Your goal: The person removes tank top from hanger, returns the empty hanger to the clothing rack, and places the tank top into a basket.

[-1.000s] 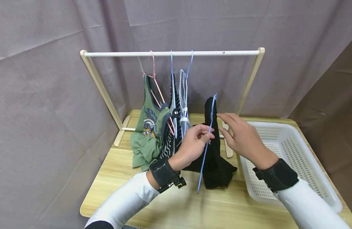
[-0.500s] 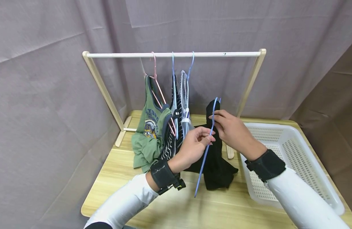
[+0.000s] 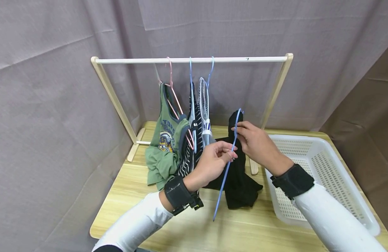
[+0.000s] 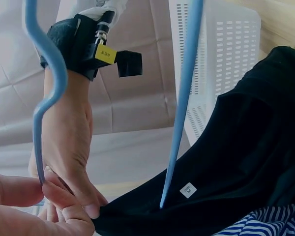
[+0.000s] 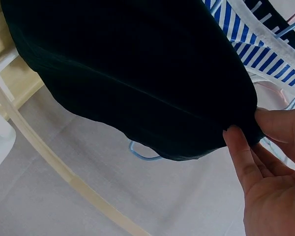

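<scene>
My left hand [image 3: 209, 161] pinches a blue clothes hanger [image 3: 223, 182] between thumb and fingers, its lower end pointing toward me. A black shirt [image 3: 241, 189] hangs beside it, with its lower part over the table. At the shirt's upper part, my right hand [image 3: 258, 145] pinches the fabric [image 5: 226, 118] close to the hanger. The left wrist view shows one hanger arm [image 4: 184, 83] reaching into the shirt's neck opening, near a white size label [image 4: 188, 190]. The hanger's hook end is partly hidden behind the shirt in the right wrist view.
A white rail [image 3: 244, 59] on wooden legs carries a green tank top [image 3: 164, 140] on a pink hanger. Striped garments [image 3: 206, 127] on blue hangers hang next to it. A white plastic basket [image 3: 320, 143] stands at the right of the wooden table [image 3: 124, 199].
My right hand has moved left from beside the shirt and now pinches its fabric. The hanger's lower end has swung slightly left and toward me, while my left hand keeps its grip.
</scene>
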`<state>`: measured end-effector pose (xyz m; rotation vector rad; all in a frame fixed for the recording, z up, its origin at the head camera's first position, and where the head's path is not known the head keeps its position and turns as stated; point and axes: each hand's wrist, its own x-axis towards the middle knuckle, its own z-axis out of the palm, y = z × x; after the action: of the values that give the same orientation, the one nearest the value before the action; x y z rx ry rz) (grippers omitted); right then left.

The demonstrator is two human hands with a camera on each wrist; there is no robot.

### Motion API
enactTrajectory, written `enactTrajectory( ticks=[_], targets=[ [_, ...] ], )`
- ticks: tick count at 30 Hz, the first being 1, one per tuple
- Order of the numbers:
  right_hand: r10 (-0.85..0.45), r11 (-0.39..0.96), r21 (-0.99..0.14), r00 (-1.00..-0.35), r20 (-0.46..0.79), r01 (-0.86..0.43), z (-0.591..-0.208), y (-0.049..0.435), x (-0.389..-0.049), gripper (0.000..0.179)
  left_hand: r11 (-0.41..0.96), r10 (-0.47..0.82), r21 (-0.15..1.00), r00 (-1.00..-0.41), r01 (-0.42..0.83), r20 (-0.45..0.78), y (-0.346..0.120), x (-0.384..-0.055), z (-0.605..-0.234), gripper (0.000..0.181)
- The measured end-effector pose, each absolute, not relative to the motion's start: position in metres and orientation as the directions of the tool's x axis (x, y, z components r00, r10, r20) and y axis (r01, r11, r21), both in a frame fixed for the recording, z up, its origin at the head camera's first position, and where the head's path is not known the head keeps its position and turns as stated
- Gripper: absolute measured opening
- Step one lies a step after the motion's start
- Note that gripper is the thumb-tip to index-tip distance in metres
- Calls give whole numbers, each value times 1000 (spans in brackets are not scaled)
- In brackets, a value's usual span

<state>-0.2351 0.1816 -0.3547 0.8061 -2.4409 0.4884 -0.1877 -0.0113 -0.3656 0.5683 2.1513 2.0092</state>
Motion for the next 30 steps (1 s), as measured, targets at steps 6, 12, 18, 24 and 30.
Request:
enactTrajectory(
  ticks=[6,12,18,24,30],
  targets=[
    [-423,776,-175,-705,569,-606,-358,185,-243,23,32,381,983,-911,182,156,-15,-183,-365,23],
    [-400,783,-194,-717,570,-591,-363,188,-253,24,27,396,983,-905,179,154,-20,-179,-361,24],
    [-363,786,-241,-740,565,-570,-367,195,-265,26,21,401,981,-900,193,169,-24,-173,-356,23],
    [-330,787,-283,-761,558,-548,-374,201,-275,26,3,408,988,-903,152,138,-28,-168,-352,23],
    [-304,791,-304,-772,559,-531,-379,204,-281,28,-31,419,996,-904,82,87,-32,-163,-348,21]
  ],
)
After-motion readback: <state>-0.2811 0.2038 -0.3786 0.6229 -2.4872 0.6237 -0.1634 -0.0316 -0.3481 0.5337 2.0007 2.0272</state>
